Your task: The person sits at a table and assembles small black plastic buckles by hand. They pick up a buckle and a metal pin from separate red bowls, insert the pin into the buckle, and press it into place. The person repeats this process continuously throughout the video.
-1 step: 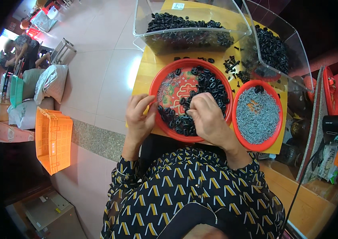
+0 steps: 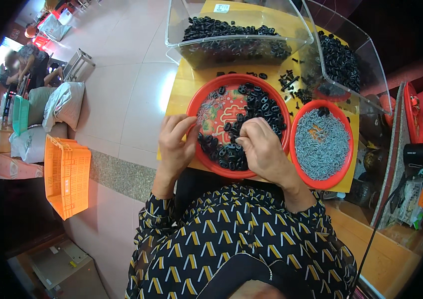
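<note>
A round red tray (image 2: 236, 77) with a patterned bottom lies before me on the yellow table. Small black plastic pieces with two holes (image 2: 266, 105) fill its right side and front, and a few small grey screws (image 2: 210, 113) lie at its left. My left hand (image 2: 175, 144) is at the left rim, thumb and fingers curled together. Over the black pieces, my right hand (image 2: 265, 152) closes in a pinch. Whatever either hand holds is too small or hidden to make out. To the right, a smaller red tray (image 2: 295, 149) holds many grey screws (image 2: 323, 154).
Two clear plastic bins, one at the back (image 2: 241, 47) and one at the back right (image 2: 381, 84), hold black pieces. Loose black parts (image 2: 289, 79) lie between bins and trays. An orange crate (image 2: 74, 174) and white sacks (image 2: 64, 104) stand on the left floor. Someone bends over farther back.
</note>
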Motion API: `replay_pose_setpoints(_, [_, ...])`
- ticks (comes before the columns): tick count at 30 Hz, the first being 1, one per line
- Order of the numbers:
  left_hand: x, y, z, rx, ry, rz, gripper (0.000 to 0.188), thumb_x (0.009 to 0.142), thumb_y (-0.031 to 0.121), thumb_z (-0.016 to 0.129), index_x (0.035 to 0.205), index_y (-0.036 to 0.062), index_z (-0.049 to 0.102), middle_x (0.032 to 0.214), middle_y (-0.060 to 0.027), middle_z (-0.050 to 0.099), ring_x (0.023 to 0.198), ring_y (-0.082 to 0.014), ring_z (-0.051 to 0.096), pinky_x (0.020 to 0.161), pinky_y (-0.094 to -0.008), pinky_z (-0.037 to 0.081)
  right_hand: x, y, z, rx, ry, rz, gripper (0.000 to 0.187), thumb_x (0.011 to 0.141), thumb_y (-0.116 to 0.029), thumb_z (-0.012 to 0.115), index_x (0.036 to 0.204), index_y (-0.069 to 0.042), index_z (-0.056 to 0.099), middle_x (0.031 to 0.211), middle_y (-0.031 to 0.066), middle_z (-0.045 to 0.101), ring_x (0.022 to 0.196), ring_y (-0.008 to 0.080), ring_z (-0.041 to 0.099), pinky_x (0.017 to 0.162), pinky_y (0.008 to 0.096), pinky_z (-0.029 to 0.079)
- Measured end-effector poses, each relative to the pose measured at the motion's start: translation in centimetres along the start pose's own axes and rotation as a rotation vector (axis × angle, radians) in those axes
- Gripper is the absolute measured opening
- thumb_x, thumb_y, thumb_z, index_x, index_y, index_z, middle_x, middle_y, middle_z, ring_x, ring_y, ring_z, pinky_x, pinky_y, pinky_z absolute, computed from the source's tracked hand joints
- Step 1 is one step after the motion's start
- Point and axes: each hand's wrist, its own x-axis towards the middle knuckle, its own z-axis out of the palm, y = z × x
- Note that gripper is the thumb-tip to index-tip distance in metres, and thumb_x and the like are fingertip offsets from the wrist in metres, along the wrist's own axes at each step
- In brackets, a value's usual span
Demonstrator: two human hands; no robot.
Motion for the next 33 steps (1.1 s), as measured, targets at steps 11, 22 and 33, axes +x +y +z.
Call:
replay_pose_setpoints(11, [4.4,-0.1,3.2,0.498,-0.588,0.292,0.008,0.062,0.010,0.057,0.068,0.0046,0.058,0.077,-0.0088,0.054,0.079,-0.0231,0.049,0.067,-0.0334,0.040,-1.7,0.7,-1.1,0.092,0.009,0.150,0.014,0.072,0.005,0.057,0.081,0.001,0.047,0.074,0.0123,0.049,0.066,0.0270,0.052,0.058,0.0325,0.042])
replay_pose_setpoints(22, [4.4,0.7,3.7,0.530,-0.540,0.350,0.012,0.064,0.010,0.056,0.072,0.0025,0.053,0.071,-0.0104,0.049,0.077,-0.0242,0.047,0.064,-0.0349,0.038,-1.9,1.4,-0.6,0.233,0.025,0.174,0.010,0.074,0.005,0.055,0.083,0.002,0.054,0.078,0.0112,0.053,0.070,0.0239,0.055,0.061,0.0297,0.044])
replay_pose_setpoints(33, [0.2,4.2,3.3,-0.671,-0.240,-0.546,0.002,0.082,0.000,0.049,0.080,-0.0005,0.049,0.070,-0.0046,0.054,0.062,-0.0102,0.053,0.055,-0.0214,0.042,-1.6,1.3,-0.7,0.361,0.098,0.430,0.011,0.079,0.000,0.052,0.090,0.001,0.056,0.077,0.0056,0.052,0.073,0.0132,0.050,0.063,0.0241,0.041])
